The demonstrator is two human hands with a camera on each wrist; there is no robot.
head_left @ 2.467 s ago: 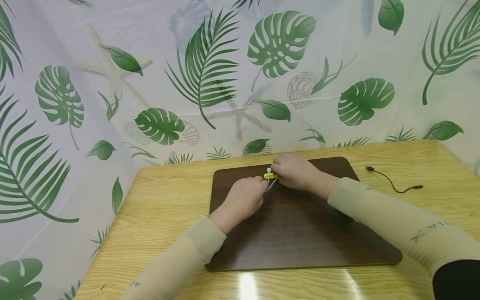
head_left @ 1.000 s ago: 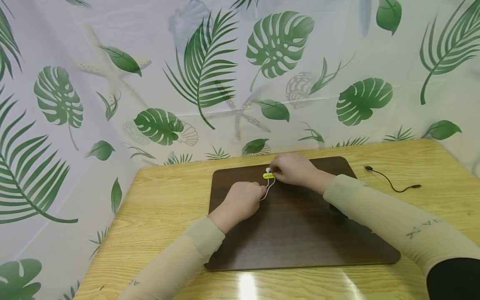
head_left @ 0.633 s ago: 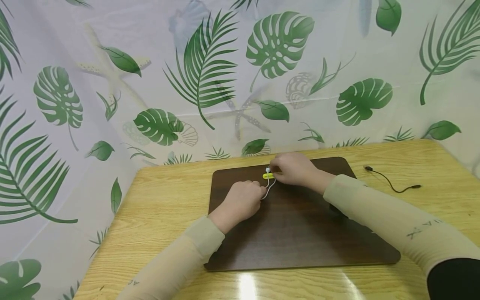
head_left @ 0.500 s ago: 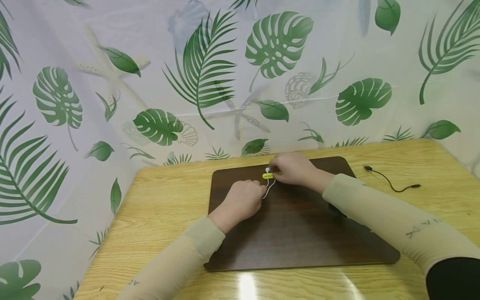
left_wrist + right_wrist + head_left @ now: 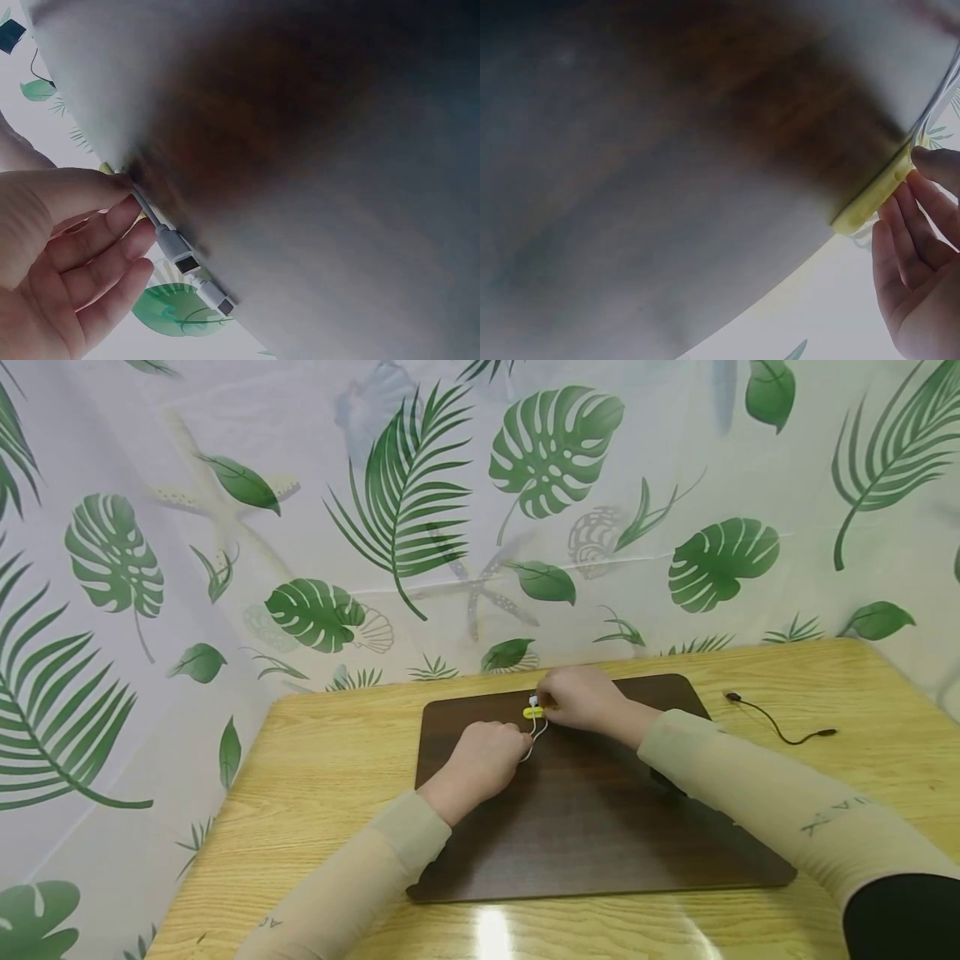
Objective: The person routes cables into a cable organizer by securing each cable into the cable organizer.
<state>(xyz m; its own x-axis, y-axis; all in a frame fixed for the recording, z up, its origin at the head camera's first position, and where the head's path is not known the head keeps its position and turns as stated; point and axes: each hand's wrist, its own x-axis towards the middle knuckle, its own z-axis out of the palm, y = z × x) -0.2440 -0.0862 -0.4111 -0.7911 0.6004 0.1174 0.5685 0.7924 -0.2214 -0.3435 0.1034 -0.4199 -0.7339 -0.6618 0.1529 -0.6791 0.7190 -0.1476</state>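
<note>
A yellow cable clip (image 5: pixel 528 713) sits near the far edge of a dark brown board (image 5: pixel 600 835), and a thin white charging cable (image 5: pixel 543 727) runs through or against it. My left hand (image 5: pixel 483 762) pinches the cable just on the near side of the clip. Two white connectors (image 5: pixel 174 247) show beyond its thumb and forefinger in the left wrist view. At the clip's right end, my right hand (image 5: pixel 581 697) pinches the white cable (image 5: pixel 932 105) between thumb and forefinger. Its fingertips hide whether the cable is seated in the slot there.
A short black cable (image 5: pixel 780 727) lies on the wooden table (image 5: pixel 322 768) to the right of the board. Behind the table hangs a white curtain (image 5: pixel 300 510) printed with green leaves. A dark object, partly hidden, lies under the right forearm.
Since the earliest frame, my left hand has drawn slightly back toward me, and more of the white cable shows between the hands. The right hand stays at the clip.
</note>
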